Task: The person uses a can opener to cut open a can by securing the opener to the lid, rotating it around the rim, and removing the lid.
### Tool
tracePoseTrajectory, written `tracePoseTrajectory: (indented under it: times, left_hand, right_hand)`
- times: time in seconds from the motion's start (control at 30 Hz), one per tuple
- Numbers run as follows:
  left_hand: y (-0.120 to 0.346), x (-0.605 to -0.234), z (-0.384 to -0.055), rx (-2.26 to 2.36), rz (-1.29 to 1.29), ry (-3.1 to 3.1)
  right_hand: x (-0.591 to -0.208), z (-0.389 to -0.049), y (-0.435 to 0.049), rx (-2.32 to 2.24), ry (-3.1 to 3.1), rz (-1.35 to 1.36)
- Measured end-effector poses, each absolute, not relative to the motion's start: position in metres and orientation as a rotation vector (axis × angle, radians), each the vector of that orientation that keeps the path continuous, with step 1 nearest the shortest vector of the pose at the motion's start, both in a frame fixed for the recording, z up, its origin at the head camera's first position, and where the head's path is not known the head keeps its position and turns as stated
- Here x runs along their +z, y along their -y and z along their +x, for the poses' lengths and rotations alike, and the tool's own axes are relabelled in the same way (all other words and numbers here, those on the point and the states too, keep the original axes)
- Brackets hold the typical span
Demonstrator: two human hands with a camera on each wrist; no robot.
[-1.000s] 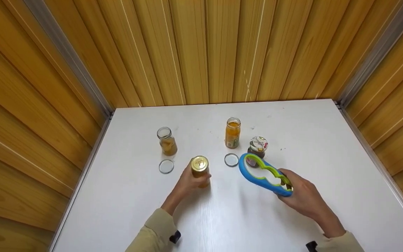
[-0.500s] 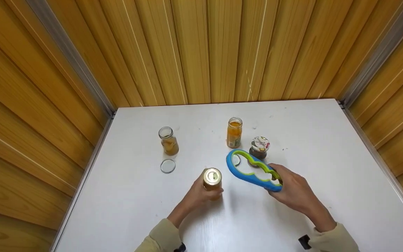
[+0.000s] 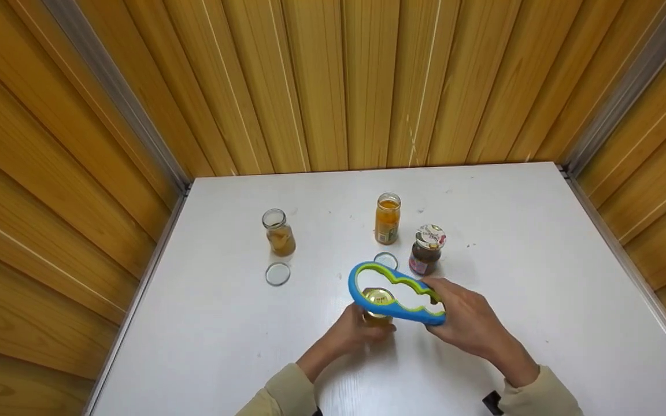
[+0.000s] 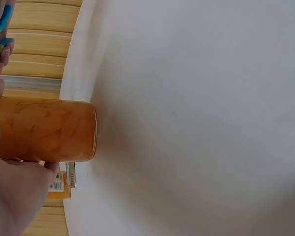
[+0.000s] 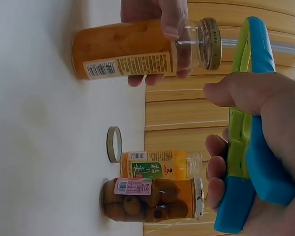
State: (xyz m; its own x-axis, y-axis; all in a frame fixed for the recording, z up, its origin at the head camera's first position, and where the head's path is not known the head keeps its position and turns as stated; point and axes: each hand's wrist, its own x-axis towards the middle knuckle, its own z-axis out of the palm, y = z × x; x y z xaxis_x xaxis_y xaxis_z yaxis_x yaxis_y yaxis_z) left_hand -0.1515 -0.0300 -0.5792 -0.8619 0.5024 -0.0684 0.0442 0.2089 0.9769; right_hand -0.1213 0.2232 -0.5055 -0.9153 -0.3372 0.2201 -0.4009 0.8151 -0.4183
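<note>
My left hand (image 3: 347, 335) grips a glass jar of orange fruit pieces (image 5: 123, 49) around its body. The jar is upright, its gold lid (image 5: 214, 44) on, and its base seems close to or on the table. My right hand (image 3: 472, 320) holds a blue and green multi-size jar opener (image 3: 402, 314) by its narrow end. In the head view, the opener's wide loop overlaps the gold lid. The right wrist view puts the loop just above that lid, apart from it. Only part of the right hand and opener shows in the left wrist view.
On the white table (image 3: 206, 323) stand an open jar with pale fruit (image 3: 280, 237), an open orange jar (image 3: 387, 225) and a lidded jar of dark round fruit (image 3: 424, 260). Loose lids lie at left (image 3: 277, 274) and centre (image 3: 385, 258). Wood-panelled walls (image 3: 321, 86) surround the table.
My left hand has carried the gold-lidded jar right and toward me. My right hand has brought the jar opener left, so its loop now overlaps the lid in the head view.
</note>
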Motion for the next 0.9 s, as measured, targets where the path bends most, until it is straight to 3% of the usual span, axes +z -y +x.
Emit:
tracePoseTrajectory:
  times: [0.9]
  left_hand:
    - [0.004, -0.578, -0.150, 1.720, 0.578, -2.090]
  right_hand:
    - [-0.501, -0.118, -0.210, 0.446, 2.838, 0.676]
